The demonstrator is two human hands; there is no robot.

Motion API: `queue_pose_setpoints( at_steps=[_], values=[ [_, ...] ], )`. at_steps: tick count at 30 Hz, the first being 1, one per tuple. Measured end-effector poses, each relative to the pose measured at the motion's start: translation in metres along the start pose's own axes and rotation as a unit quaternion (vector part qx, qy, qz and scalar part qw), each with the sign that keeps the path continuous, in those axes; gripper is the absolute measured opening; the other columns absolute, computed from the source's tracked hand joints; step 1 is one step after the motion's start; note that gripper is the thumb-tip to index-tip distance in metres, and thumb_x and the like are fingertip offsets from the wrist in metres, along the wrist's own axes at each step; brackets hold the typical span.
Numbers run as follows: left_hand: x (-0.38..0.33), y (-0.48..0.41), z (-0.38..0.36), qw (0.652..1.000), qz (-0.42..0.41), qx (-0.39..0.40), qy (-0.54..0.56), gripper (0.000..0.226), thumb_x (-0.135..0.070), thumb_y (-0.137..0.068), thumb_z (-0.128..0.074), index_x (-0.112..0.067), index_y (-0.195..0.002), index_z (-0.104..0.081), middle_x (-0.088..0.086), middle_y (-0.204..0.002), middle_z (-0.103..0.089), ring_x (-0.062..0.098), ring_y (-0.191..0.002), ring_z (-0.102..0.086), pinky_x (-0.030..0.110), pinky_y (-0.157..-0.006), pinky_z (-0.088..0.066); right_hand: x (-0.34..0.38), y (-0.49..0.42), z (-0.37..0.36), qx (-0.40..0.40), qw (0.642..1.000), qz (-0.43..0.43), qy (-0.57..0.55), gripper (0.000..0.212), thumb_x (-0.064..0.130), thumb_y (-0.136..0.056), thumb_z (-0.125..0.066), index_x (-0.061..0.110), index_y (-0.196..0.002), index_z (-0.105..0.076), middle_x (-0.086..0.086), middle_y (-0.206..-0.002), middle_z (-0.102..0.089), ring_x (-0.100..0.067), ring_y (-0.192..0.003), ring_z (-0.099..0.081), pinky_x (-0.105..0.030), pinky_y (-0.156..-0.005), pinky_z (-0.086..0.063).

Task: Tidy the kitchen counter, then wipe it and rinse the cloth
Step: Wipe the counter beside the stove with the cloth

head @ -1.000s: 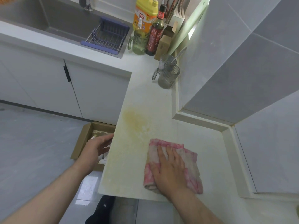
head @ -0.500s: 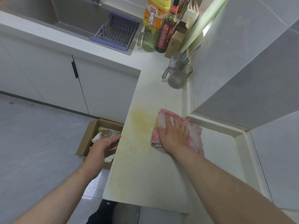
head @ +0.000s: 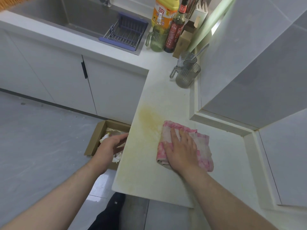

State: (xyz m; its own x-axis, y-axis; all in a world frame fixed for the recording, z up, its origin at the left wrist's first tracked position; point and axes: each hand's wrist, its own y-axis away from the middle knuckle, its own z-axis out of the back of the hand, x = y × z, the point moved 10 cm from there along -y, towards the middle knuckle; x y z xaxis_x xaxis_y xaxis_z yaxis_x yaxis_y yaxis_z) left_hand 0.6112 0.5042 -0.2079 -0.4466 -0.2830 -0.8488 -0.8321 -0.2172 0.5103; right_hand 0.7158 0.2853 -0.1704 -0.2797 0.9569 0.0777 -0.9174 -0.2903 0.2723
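Nearest to me, the right hand (head: 182, 150) lies palm-down on the pink-and-white cloth (head: 203, 146). Its fingers are straight and slightly apart, pressing flat on the fabric and not curled round it. The cloth is folded and rests on the white counter (head: 146, 176), near the middle of this section, with its left edge just beside a yellowish stain (head: 147, 118).

The left hand (head: 108, 146) is off the counter, at its left edge. Its fingers are straight and close together and hold nothing. The fingertips reach the counter edge, but I cannot tell whether they touch it. Below this hand, an open cardboard box (head: 95, 140) sits on the floor against the cabinet, with crumpled white paper (head: 104, 138) inside.

Further along the counter, against the wall, a ribbed grey glass jug (head: 186, 77) stands upright. A clear glass (head: 187, 56) holding a metal utensil stands just behind it.

At the far corner, a green ribbed jug (head: 157, 42), a dark sauce bottle (head: 174, 34) and a yellow oil bottle (head: 163, 12) stand grouped together.

To their left is the steel sink (head: 66, 12), with a purple drain rack (head: 126, 32) set across its right end.
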Motion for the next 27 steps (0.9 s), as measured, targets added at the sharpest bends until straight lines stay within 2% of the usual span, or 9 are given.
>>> queue_pose_setpoints(
  at_steps=[3, 5, 8, 14, 18, 20, 22, 23, 27],
  values=[
    [-0.002, 0.014, 0.003, 0.998, -0.019, 0.000, -0.062, 0.053, 0.001, -0.092, -0.031, -0.033, -0.108, -0.070, -0.020, -0.108, -0.070, 0.000, -0.108, -0.060, 0.020, -0.088, -0.046, 0.002, 0.037, -0.011, 0.012, 1.000, 0.004, -0.012, 0.078, 0.064, -0.085, -0.003, 0.032, -0.157, -0.008, -0.005, -0.164, -0.010, -0.026, -0.150, -0.005, -0.043, -0.121, -0.003],
    [0.002, 0.022, 0.004, 0.993, -0.030, 0.016, -0.114, 0.063, 0.013, -0.086, -0.033, -0.033, -0.111, -0.068, -0.026, -0.105, -0.069, -0.003, -0.108, -0.061, 0.022, -0.093, -0.048, 0.002, 0.060, -0.019, 0.019, 1.000, 0.006, -0.014, 0.074, 0.063, -0.089, -0.007, 0.033, -0.157, -0.006, -0.004, -0.165, -0.006, -0.025, -0.151, -0.002, -0.042, -0.121, -0.001],
    [0.004, 0.034, 0.006, 0.983, -0.046, 0.032, -0.175, 0.069, 0.021, -0.084, -0.037, -0.031, -0.119, -0.066, -0.033, -0.103, -0.067, -0.011, -0.104, -0.061, 0.011, -0.087, -0.048, 0.001, 0.090, -0.030, 0.036, 0.999, 0.016, 0.000, 0.075, 0.063, -0.088, -0.004, 0.034, -0.156, -0.001, -0.003, -0.165, -0.001, -0.024, -0.151, 0.002, -0.042, -0.121, 0.001],
    [0.004, 0.050, 0.008, 0.970, -0.088, 0.045, -0.224, 0.046, -0.003, -0.092, -0.059, -0.034, -0.126, -0.063, -0.025, -0.119, -0.065, -0.001, -0.113, -0.060, 0.031, -0.099, -0.051, -0.002, 0.123, -0.032, 0.068, 0.995, 0.076, 0.016, 0.095, 0.073, -0.069, 0.023, 0.034, -0.155, 0.009, -0.001, -0.164, 0.013, -0.020, -0.151, 0.012, -0.038, -0.122, 0.007],
    [0.007, 0.051, 0.010, 0.968, -0.090, 0.052, -0.229, 0.047, -0.003, -0.092, -0.060, -0.033, -0.128, -0.062, -0.023, -0.124, -0.063, 0.001, -0.118, -0.058, 0.035, -0.102, -0.049, -0.008, 0.117, -0.021, 0.034, 0.983, 0.154, 0.096, 0.079, 0.073, -0.090, -0.009, 0.028, -0.154, -0.025, -0.005, -0.161, -0.023, -0.019, -0.151, -0.007, -0.040, -0.115, -0.007],
    [0.008, 0.051, 0.010, 0.968, -0.096, 0.062, -0.223, 0.051, 0.004, -0.091, -0.056, -0.032, -0.128, -0.062, -0.024, -0.123, -0.063, -0.002, -0.118, -0.057, 0.029, -0.102, -0.047, -0.005, 0.110, -0.030, 0.073, 0.978, 0.172, 0.095, 0.087, 0.079, -0.086, -0.009, 0.027, -0.155, -0.019, -0.002, -0.162, -0.012, -0.022, -0.152, -0.001, -0.040, -0.116, -0.001],
    [0.012, 0.051, 0.010, 0.972, -0.090, 0.073, -0.203, 0.054, 0.008, -0.091, -0.054, -0.031, -0.128, -0.062, -0.024, -0.121, -0.064, -0.004, -0.116, -0.057, 0.023, -0.101, -0.047, 0.002, 0.107, -0.031, 0.056, 0.979, 0.174, 0.094, 0.088, 0.080, -0.086, -0.008, 0.027, -0.155, -0.021, -0.003, -0.161, -0.015, -0.024, -0.150, -0.008, -0.039, -0.116, -0.001],
    [0.015, 0.049, 0.011, 0.975, -0.084, 0.075, -0.192, 0.053, 0.006, -0.092, -0.054, -0.033, -0.127, -0.062, -0.025, -0.120, -0.064, -0.004, -0.115, -0.058, 0.021, -0.099, -0.047, 0.006, 0.106, -0.030, 0.054, 0.981, 0.167, 0.087, 0.089, 0.080, -0.085, -0.006, 0.027, -0.155, -0.020, -0.004, -0.162, -0.015, -0.023, -0.149, -0.006, -0.039, -0.116, 0.001],
    [0.025, 0.042, 0.017, 0.985, -0.070, 0.072, -0.142, 0.047, 0.001, -0.092, -0.058, -0.031, -0.126, -0.063, -0.027, -0.117, -0.065, -0.001, -0.112, -0.061, 0.017, -0.091, -0.049, 0.031, 0.106, -0.037, 0.049, 0.987, 0.146, 0.042, 0.099, 0.084, -0.071, 0.010, 0.032, -0.155, 0.007, 0.002, -0.162, 0.018, -0.015, -0.141, 0.032, -0.040, -0.116, 0.019]
  ],
)
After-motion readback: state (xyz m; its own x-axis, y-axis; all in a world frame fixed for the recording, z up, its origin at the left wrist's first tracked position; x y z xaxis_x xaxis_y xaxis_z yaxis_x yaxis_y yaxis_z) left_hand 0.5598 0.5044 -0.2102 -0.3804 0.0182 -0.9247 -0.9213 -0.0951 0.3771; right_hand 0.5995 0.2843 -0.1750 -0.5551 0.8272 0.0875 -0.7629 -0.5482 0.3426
